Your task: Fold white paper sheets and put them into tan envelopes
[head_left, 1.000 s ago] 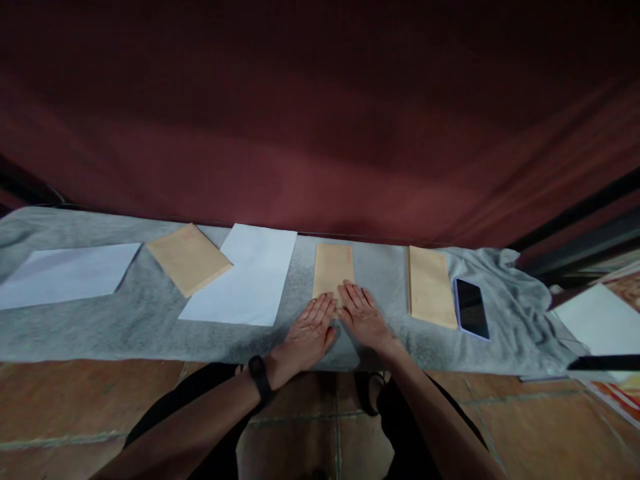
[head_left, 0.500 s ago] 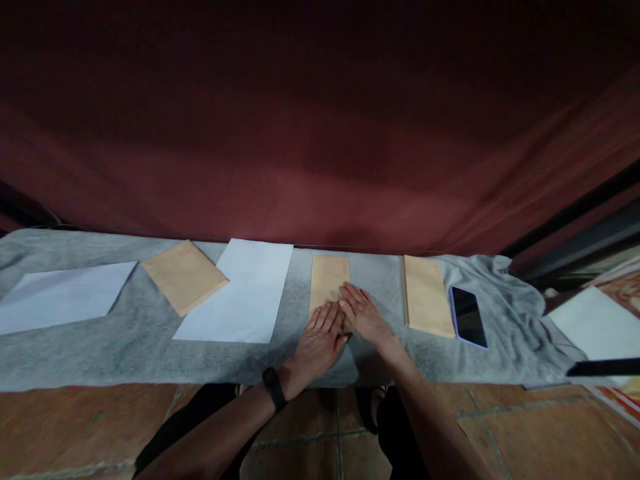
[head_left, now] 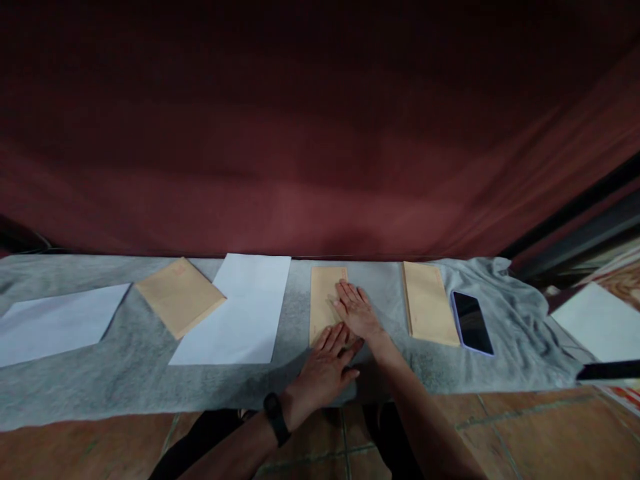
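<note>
A brown paper envelope [head_left: 323,300] with red print at its top right lies flat on the grey cloth, upright to me. My right hand [head_left: 359,312] rests flat on its right side, fingers stretched out and pointing away. Lower down, my left hand [head_left: 327,363] lies on the envelope's bottom end with its fingers extended and thumb out to the right. Both hands press from above and hold nothing. They cover the envelope's lower right part. A black band is on my left wrist.
White paper [head_left: 240,313] lies to the left, partly under brown envelopes [head_left: 180,297]. More white paper [head_left: 60,323] is at far left. To the right are a stack of brown envelopes [head_left: 430,303] and a phone [head_left: 473,323] on the grey cloth [head_left: 390,287]. A dark red curtain [head_left: 320,213] hangs behind.
My left hand has slid down toward the near edge of the envelope, while my right hand stays near its upper right. The view has shifted slightly.
</note>
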Demonstrator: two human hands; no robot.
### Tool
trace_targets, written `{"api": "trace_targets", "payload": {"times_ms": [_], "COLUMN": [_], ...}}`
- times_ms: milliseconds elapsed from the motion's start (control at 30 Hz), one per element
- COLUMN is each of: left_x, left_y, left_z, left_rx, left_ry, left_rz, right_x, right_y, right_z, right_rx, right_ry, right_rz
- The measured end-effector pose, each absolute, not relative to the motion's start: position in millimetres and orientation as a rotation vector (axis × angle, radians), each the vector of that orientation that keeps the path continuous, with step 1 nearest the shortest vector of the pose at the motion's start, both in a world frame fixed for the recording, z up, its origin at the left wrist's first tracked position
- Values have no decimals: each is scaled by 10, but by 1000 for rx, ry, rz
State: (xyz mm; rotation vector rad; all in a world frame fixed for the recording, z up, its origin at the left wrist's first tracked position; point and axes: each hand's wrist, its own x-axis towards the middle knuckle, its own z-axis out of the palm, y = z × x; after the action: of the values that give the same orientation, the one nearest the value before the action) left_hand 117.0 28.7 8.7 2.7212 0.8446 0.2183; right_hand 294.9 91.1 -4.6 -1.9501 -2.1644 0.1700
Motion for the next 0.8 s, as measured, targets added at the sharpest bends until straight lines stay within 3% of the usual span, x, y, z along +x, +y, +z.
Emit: {"api": "trace_targets", "payload": {"times_ms": [367,800], "left_x": [1054,997], "left_y": [326,785], "left_z": [232,377], "left_rx": [2581,2137], "left_ry": [605,449], "left_rz": [87,211], "right_x": [2958,2991], "right_y": [834,686], "right_z": [-87,-65], "right_rx": [-1797,-1696], "right_ry": [-2279,-2398], "right_rz": [158,203]}}
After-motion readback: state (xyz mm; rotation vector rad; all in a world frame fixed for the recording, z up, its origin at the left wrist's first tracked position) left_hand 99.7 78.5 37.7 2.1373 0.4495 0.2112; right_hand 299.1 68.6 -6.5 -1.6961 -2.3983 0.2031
